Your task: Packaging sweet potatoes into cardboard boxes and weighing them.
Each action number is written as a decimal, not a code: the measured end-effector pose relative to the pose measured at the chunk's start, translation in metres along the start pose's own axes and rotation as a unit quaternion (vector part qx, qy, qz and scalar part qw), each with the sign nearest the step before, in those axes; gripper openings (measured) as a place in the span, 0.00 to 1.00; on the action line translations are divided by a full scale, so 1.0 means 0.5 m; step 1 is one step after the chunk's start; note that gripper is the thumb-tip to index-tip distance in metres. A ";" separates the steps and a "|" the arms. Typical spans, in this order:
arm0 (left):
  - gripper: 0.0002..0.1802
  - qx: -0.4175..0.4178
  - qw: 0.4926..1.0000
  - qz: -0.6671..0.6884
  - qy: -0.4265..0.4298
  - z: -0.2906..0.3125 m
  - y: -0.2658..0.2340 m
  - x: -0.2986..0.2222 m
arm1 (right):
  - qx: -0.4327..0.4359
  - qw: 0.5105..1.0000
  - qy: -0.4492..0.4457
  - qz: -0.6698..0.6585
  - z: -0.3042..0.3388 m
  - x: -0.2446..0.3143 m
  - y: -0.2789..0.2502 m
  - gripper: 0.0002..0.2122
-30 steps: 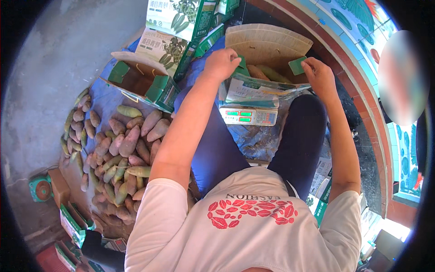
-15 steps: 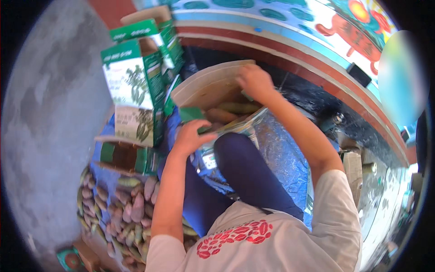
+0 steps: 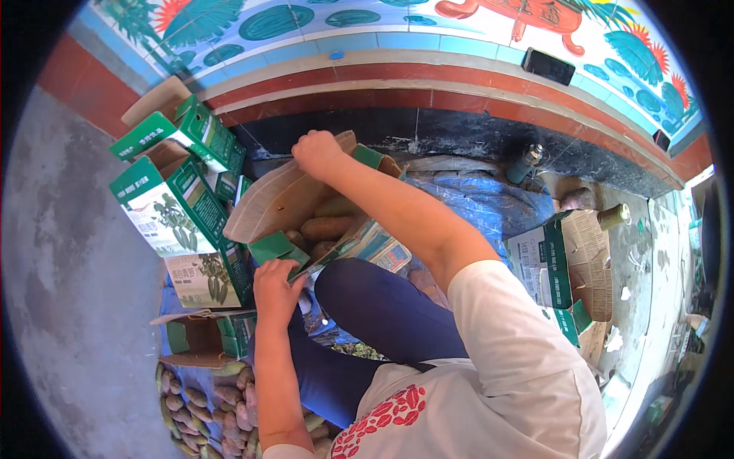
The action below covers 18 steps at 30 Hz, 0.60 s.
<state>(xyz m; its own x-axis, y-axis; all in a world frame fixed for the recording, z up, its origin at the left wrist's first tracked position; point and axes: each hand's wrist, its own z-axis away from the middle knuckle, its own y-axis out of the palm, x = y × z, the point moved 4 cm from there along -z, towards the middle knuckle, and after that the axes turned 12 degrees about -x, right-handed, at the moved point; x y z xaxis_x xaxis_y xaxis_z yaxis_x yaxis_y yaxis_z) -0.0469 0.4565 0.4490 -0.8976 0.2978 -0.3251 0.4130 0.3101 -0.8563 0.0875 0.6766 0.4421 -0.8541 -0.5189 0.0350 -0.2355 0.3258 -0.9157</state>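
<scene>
An open cardboard box (image 3: 375, 251) sits just beyond my knees, with several elongated, brownish tuber-like roots (image 3: 325, 228) inside. My right hand (image 3: 317, 154) is closed on the upper edge of the box's long tan flap (image 3: 267, 193), which stands up on the far side. At the near left corner my left hand (image 3: 275, 287) holds the box's edge, fingers bent beside a small green flap (image 3: 277, 248). The thumb lies on the side toward me. Part of the near wall is hidden by my knee.
Green and white boxes (image 3: 191, 206) are stacked at left, above an open box (image 3: 200, 342) lying on its side. Loose roots (image 3: 202, 413) cover the lower left. A blue tarp (image 3: 466, 206), a bottle (image 3: 527, 164) and another open box (image 3: 562, 268) are at right; a phone (image 3: 548, 66) rests by the wall.
My view has swung to the right, so the boxes appear farther left. My right hand has moved left along the flap's edge. My left hand has closed on the box's near corner.
</scene>
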 end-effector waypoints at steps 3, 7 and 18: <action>0.12 -0.006 0.999 -0.035 0.031 -0.004 0.003 -0.016 | -0.004 1.000 -0.007 -0.014 0.034 0.010 0.000 0.09; 0.08 -0.017 0.994 -0.066 0.085 -0.002 0.005 -0.032 | -0.057 0.995 -0.071 0.036 0.080 0.027 -0.021 0.07; 0.06 -0.045 0.974 -0.112 0.194 -0.051 0.009 -0.114 | -0.158 0.986 -0.013 -0.055 0.247 -0.154 -0.170 0.04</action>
<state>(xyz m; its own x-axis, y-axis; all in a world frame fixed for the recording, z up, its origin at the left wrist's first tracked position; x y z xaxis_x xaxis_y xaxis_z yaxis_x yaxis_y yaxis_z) 0.0099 0.4640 0.4741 -0.8486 0.5259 0.0572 0.2404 0.4797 -0.8439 0.2306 0.5913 0.4681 -0.8047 -0.5829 0.1131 -0.4615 0.4942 -0.7367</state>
